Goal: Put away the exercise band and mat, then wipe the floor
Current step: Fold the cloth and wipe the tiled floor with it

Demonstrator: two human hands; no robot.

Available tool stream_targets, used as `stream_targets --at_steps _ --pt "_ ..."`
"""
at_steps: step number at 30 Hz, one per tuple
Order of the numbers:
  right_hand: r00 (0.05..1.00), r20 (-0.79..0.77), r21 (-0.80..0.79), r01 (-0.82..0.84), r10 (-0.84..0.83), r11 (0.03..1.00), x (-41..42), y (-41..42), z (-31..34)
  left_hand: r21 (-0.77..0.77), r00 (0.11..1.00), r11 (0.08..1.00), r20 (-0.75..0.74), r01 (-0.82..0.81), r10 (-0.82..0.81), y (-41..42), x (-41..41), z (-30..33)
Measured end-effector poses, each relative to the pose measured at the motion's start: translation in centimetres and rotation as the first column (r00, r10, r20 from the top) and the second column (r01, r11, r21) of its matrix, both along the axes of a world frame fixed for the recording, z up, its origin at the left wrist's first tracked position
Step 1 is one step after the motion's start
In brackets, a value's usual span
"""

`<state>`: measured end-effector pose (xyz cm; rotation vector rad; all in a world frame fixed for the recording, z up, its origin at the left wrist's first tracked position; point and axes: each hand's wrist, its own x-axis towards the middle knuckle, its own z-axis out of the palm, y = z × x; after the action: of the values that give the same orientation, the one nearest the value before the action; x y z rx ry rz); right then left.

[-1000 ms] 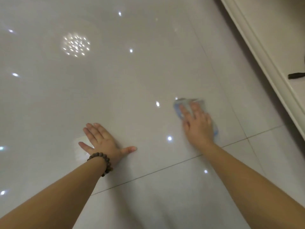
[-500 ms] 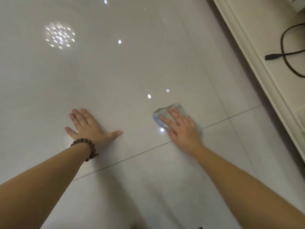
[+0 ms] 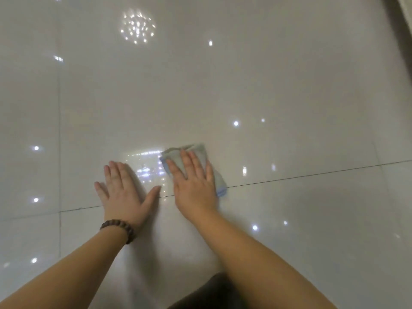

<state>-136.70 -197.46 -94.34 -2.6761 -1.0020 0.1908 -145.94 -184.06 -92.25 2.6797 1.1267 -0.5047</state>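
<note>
Low in the middle of the frame, the right hand (image 3: 195, 186) presses a cloth (image 3: 196, 152) flat on the floor (image 3: 245, 85), fingers (image 3: 187, 161) straight and spread over it, not clenched. Pale cloth with a blue edge shows above the fingertips and along the hand's right side, lying across a tile seam. Just left of it, apart from the cloth, the left hand (image 3: 123, 190) rests palm-down on the floor, fingers straight, thumb out to the right, holding nothing. A bead bracelet (image 3: 119, 228) circles that wrist. Light spots reflect on the glossy tiles.
</note>
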Motion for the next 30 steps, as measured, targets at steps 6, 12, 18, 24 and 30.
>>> stream_targets --at_steps 6,12,18,24,30 --pt "0.995 0.073 -0.082 -0.064 0.070 0.995 8.7 -7.7 -0.5 0.015 0.979 0.979 -0.015 -0.201 0.202 3.3 -3.8 0.3" --pt "0.908 0.078 -0.109 0.419 -0.413 0.901 9.1 -7.6 -0.3 -0.091 0.941 0.945 0.097 -0.315 0.323 6.0 -7.0 0.2" --pt "0.843 0.041 -0.028 -0.536 0.537 0.844 -4.2 5.7 -0.3 -0.040 0.874 0.875 0.043 -0.482 0.484 8.3 -11.0 0.0" --pt "0.685 -0.024 -0.078 -0.728 0.728 0.681 2.0 25.1 -0.1 -0.136 0.809 0.798 -0.058 -0.587 0.585 8.9 -14.1 0.1" --pt "0.885 -0.046 -0.027 -0.465 0.463 0.885 0.5 30.6 0.4 -0.190 0.815 0.794 -0.094 -0.578 0.571 9.2 -14.2 0.0"
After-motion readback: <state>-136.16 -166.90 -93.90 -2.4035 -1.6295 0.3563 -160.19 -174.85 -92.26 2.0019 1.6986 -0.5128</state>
